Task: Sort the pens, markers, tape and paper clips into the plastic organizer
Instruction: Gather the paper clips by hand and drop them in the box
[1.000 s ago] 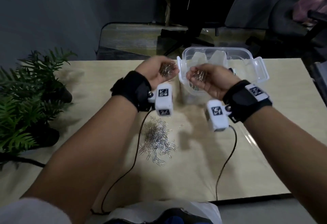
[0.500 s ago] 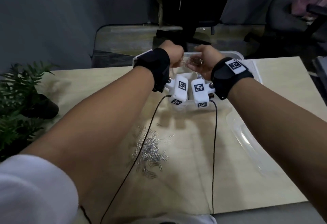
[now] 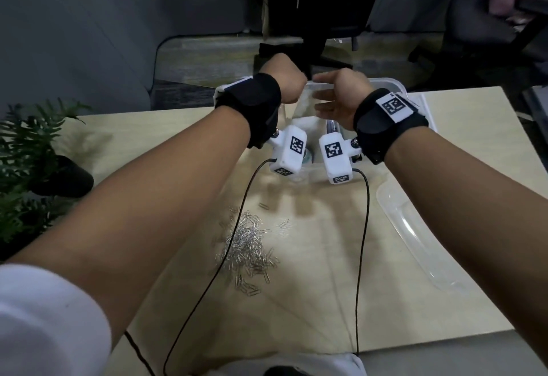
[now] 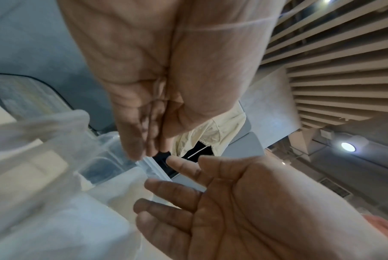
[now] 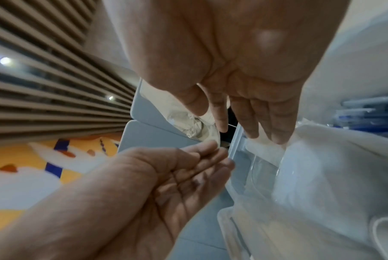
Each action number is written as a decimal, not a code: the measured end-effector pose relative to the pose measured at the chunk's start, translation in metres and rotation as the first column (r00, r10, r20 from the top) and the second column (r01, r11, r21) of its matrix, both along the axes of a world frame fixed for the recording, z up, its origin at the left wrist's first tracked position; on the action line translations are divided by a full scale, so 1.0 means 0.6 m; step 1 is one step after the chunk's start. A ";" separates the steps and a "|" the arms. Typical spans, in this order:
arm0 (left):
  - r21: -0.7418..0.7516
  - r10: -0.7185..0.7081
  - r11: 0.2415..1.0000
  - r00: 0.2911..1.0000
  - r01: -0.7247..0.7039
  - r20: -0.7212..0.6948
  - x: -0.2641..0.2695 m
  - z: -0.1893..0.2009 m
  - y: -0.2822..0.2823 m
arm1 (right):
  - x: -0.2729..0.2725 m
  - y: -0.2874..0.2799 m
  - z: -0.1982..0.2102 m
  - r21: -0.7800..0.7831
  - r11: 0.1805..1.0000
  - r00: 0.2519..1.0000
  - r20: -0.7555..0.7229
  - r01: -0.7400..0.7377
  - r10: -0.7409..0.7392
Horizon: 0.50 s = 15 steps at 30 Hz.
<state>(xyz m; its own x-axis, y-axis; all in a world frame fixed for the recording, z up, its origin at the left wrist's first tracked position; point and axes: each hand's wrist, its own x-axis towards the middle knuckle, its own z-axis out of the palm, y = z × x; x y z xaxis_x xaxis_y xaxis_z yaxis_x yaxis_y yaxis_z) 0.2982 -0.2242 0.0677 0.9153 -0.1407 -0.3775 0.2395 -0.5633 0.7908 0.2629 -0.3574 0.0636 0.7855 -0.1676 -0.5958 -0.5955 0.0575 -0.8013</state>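
Observation:
A clear plastic organizer (image 3: 385, 84) stands at the table's far edge. My left hand (image 3: 284, 82) and right hand (image 3: 335, 96) hover side by side over its far rim, palms facing each other. In the left wrist view my left hand (image 4: 155, 105) has straight fingers pointing down at the organizer (image 4: 54, 158), with nothing in them. My right hand (image 5: 233, 88) is spread just as empty above the organizer (image 5: 322, 176). A heap of silver paper clips (image 3: 249, 245) lies on the table below my forearms. Blurred blue pens (image 5: 366, 112) show inside the box.
The organizer's clear lid (image 3: 415, 227) lies on the table to the right. A potted fern (image 3: 26, 153) stands at the left edge. Two black cables (image 3: 363, 257) trail from the wrist cameras across the table. Dark office chairs stand behind the table.
Both hands, cupped around paper clips a second ago, rose forward over the organizer. Their fingers have opened and no clips show in the palms now.

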 end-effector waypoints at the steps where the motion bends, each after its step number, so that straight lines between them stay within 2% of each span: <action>1: -0.008 0.006 1.000 1.000 -0.006 0.023 -0.007 0.006 0.009 | -0.006 0.003 0.005 -0.024 1.000 1.000 0.025 -0.002 0.002; 3: -0.038 -0.017 0.999 0.998 0.019 0.052 -0.025 0.014 0.032 | -0.026 0.013 0.018 -0.051 0.999 0.992 0.125 -0.017 0.023; 6: 0.015 -0.058 0.998 0.992 0.056 0.111 -0.045 0.007 0.090 | -0.083 0.044 0.038 -0.020 0.995 0.939 0.330 -0.098 0.099; 8: 0.061 -0.083 0.995 0.987 0.075 0.139 -0.068 -0.011 0.138 | -0.133 0.074 0.036 -0.015 0.975 0.906 0.368 -0.220 0.210; 10: 0.207 -0.144 0.973 0.974 0.106 0.177 -0.105 -0.038 0.185 | -0.184 0.102 0.003 -0.050 0.926 0.867 0.338 -0.373 0.367; 11: 0.299 -0.205 0.943 0.965 0.149 0.166 -0.128 -0.062 0.209 | -0.211 0.115 -0.023 -0.089 0.887 0.835 0.305 -0.454 0.458; 13: 0.432 -0.337 0.854 0.941 0.291 0.032 -0.177 -0.118 0.253 | -0.260 0.137 -0.082 -0.258 0.768 0.741 0.213 -0.586 0.637; 15: 0.507 -0.417 0.749 0.898 0.427 -0.141 -0.228 -0.174 0.291 | -0.294 0.144 -0.148 -0.517 0.570 0.646 0.042 -0.639 0.762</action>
